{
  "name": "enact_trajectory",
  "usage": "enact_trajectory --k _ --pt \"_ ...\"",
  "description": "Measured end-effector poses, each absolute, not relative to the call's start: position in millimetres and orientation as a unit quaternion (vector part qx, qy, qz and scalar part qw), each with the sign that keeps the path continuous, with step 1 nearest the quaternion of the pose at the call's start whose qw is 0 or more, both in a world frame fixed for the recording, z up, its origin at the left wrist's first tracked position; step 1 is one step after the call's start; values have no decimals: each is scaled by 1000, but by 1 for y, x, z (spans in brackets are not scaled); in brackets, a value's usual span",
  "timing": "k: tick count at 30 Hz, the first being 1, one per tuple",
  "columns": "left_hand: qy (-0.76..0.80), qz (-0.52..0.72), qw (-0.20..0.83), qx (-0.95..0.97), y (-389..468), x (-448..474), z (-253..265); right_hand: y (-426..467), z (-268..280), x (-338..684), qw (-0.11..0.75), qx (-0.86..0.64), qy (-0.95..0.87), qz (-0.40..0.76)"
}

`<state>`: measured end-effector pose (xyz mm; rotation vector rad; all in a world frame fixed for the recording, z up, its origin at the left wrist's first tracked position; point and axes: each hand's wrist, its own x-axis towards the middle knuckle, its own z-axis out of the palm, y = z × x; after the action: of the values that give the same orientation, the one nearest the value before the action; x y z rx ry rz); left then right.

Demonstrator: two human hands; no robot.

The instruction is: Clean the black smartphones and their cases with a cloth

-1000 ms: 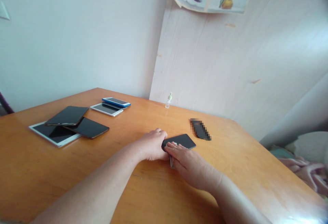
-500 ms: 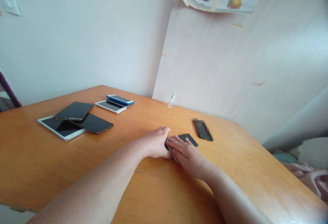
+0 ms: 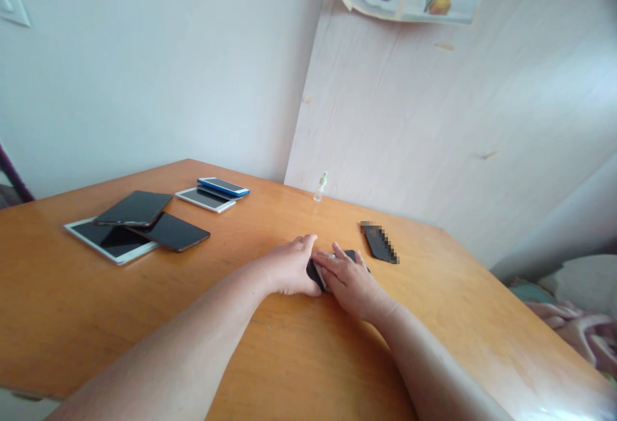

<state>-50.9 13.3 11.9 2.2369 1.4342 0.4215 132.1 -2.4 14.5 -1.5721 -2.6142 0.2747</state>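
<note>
A black phone (image 3: 313, 272) lies flat on the wooden table in front of me, mostly covered by my hands. My left hand (image 3: 292, 268) holds it by the left end, thumb and fingers at opposite edges. Over its upper face, my right hand (image 3: 348, 281) lies flat with fingers stretched, pressing on a pale grey cloth (image 3: 322, 276). Only a narrow strip of that cloth shows; the palm hides the rest. Just beyond, to the right, another dark phone (image 3: 377, 244) rests apart from both hands, its surface partly pixelated.
On the left, a white-framed tablet (image 3: 80, 233) lies under two dark devices (image 3: 135, 207). Behind them a blue-edged phone (image 3: 224, 186) overlaps a white device (image 3: 205, 198). A small clear pump bottle (image 3: 319, 191) stands near the wall. Bedding (image 3: 578, 318) is beyond the table's right edge.
My right hand has slid slightly up along the phone with the cloth, covering more of its far end. My left hand keeps its hold. The view has shifted slightly.
</note>
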Motion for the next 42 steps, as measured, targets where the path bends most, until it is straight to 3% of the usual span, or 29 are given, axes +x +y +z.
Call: enact_trajectory --k 6,14,22,29,36,42 --pt "520 142 228 811 12 -52 14 22 4 170 18 -654 -756 17" --pt "513 162 230 811 14 -53 11 -15 11 136 42 -464 -882 75" --pt "519 146 228 811 14 -53 11 13 3 169 35 -639 -768 7" --pt "512 157 219 815 14 -53 10 -11 8 131 52 -461 -881 86" --pt "515 149 224 814 14 -53 10 18 2 163 49 -643 -764 28" --pt "514 160 214 815 16 -53 8 -6 8 128 63 -468 -877 87"
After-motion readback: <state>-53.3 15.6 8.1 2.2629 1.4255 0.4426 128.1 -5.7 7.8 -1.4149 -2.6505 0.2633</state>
